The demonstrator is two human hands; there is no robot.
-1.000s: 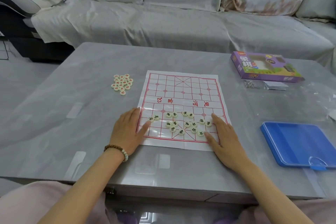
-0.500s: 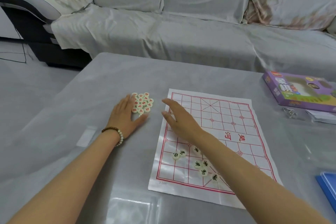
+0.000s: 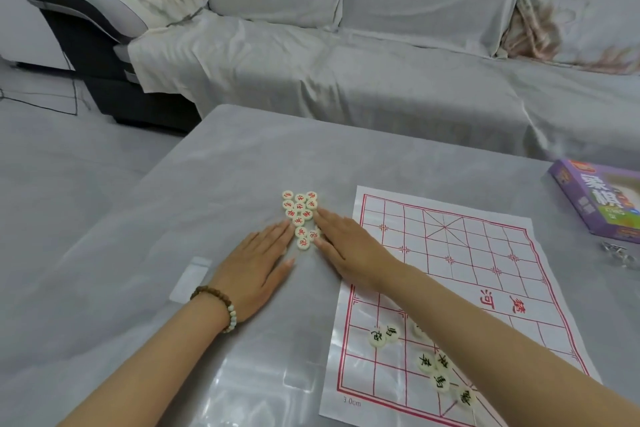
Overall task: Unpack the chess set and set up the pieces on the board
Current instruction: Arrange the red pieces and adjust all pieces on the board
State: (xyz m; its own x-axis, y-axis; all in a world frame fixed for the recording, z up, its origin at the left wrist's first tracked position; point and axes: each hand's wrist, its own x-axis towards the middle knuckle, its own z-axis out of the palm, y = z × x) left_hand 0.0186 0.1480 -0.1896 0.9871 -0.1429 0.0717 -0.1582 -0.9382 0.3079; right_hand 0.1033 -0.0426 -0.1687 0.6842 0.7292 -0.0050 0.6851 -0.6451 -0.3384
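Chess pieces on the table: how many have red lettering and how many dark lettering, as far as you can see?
Red-lettered pieces: 12 showing
Dark-lettered pieces: 7 showing
Total: 19 visible; more may be hidden.

We see: board (image 3: 467, 253) thin glossy sheet, creased; pieces (image 3: 300, 210) smooth, cream, plastic-looking; table (image 3: 207, 184) shiny grey stone-look top; sofa (image 3: 346, 80) matt wrinkled cloth; box (image 3: 595, 204) glossy card; bracelet (image 3: 221, 302) wood-like beads, a few pale and smooth.
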